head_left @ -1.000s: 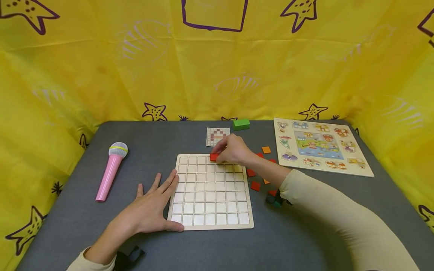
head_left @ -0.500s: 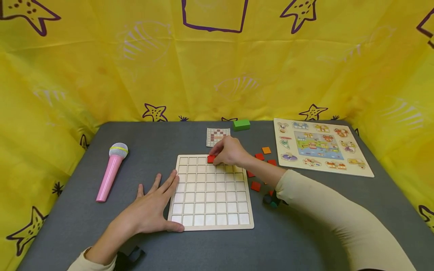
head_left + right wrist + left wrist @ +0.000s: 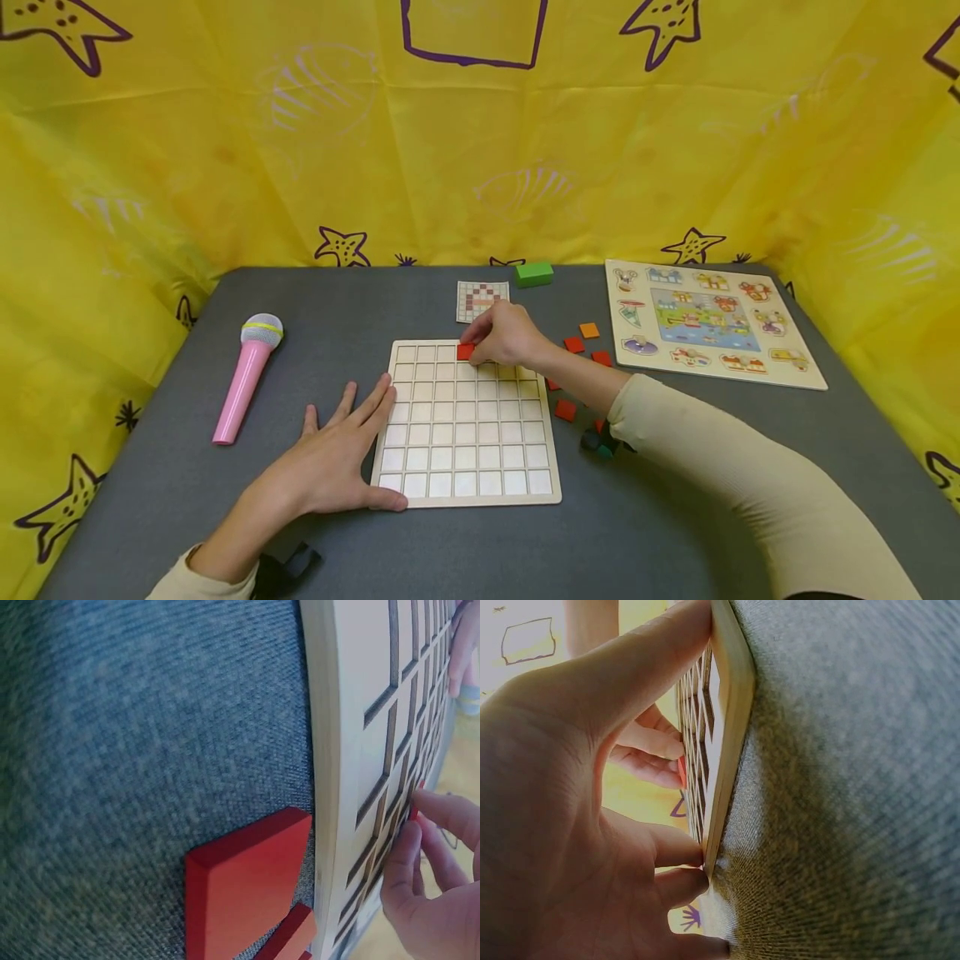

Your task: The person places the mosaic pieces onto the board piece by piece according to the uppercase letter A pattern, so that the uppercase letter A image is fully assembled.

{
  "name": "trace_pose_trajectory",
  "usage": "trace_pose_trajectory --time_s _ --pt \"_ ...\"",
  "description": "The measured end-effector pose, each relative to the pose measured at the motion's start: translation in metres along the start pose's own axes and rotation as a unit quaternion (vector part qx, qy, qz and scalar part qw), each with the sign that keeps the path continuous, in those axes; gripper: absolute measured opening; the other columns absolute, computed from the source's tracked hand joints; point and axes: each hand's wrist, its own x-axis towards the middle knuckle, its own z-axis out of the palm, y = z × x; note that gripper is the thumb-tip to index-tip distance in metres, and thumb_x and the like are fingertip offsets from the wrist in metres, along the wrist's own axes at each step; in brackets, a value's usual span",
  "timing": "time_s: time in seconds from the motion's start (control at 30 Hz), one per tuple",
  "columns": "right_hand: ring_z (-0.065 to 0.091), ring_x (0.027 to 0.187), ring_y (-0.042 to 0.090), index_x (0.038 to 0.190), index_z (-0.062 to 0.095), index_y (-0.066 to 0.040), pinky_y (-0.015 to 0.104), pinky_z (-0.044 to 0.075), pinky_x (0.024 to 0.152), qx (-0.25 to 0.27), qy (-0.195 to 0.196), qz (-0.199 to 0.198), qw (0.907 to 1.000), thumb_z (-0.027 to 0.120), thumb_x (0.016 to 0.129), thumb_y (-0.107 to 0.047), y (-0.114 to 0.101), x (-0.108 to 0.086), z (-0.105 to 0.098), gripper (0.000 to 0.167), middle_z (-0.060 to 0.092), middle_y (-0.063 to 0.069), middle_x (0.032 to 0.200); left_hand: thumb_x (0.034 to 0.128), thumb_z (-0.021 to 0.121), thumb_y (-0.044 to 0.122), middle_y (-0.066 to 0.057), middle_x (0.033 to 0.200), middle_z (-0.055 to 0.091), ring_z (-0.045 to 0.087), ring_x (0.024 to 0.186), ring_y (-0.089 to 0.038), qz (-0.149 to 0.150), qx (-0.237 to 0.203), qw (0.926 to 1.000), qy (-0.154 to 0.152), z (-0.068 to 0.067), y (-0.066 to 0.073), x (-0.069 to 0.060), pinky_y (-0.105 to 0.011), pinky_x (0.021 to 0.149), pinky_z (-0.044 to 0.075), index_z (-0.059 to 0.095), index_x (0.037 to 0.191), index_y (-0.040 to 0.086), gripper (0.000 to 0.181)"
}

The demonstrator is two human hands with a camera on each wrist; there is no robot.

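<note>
A pale wooden grid board [image 3: 453, 414] lies flat on the dark grey table. My left hand [image 3: 330, 462] is spread against its left side, thumb at the near left corner and fingertips along the left edge. At the board's far edge my right hand [image 3: 506, 335] pinches a red square tile [image 3: 465, 352] over a cell of the top row, near the middle. Whether the tile is fully down in the cell I cannot tell. In the right wrist view, loose red tiles [image 3: 251, 881] lie beside the board. Behind the right hand is a small pattern card [image 3: 480, 298], partly covered.
Several red and orange tiles [image 3: 566, 410] are scattered right of the board, some hidden under the right forearm. A green block [image 3: 534, 275] stands at the back. A picture puzzle board [image 3: 712, 325] lies at the right, a pink toy microphone [image 3: 247, 379] at the left.
My right hand has shifted slightly left with the red tile, from the board's far edge into a top-row cell. The left hand has stayed in place.
</note>
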Motion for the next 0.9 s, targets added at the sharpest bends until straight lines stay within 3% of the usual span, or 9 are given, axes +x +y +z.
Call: trace_pose_trajectory --time_s 0.1,0.33,0.9 --pt "0.068 0.084 0.016 0.097 0.085 -0.011 0.033 0.057 0.085 0.0 -0.002 0.0 1.0 0.091 0.076 -0.006 -0.0002 0.0 0.0001 0.023 0.078 0.0 0.084 0.0657 0.076 0.085 -0.008 0.176 0.016 0.021 0.154 -0.057 0.0 -0.001 1.0 -0.001 -0.0004 0.0001 0.0001 -0.094 0.098 0.016 0.023 0.167 0.008 0.138" --pt "0.068 0.084 0.017 0.098 0.085 -0.011 0.028 0.055 0.073 0.005 -0.007 0.002 1.0 0.09 0.076 -0.005 0.0011 0.0004 0.0 0.023 0.078 0.001 0.086 0.0658 0.076 0.085 -0.009 0.176 0.015 0.02 0.154 -0.057 -0.003 -0.002 1.0 -0.004 -0.0019 0.0014 0.0003 -0.094 0.098 0.015 0.022 0.167 0.008 0.138" --pt "0.068 0.084 0.016 0.097 0.084 -0.011 0.029 0.055 0.08 0.019 -0.012 -0.006 0.9997 0.09 0.076 -0.007 0.0047 0.0 -0.0043 0.023 0.077 0.002 0.088 0.0654 0.075 0.087 -0.009 0.176 0.015 0.02 0.154 -0.057 -0.003 0.001 1.0 -0.005 -0.0013 0.0013 0.0006 -0.094 0.098 0.015 0.022 0.167 0.008 0.139"
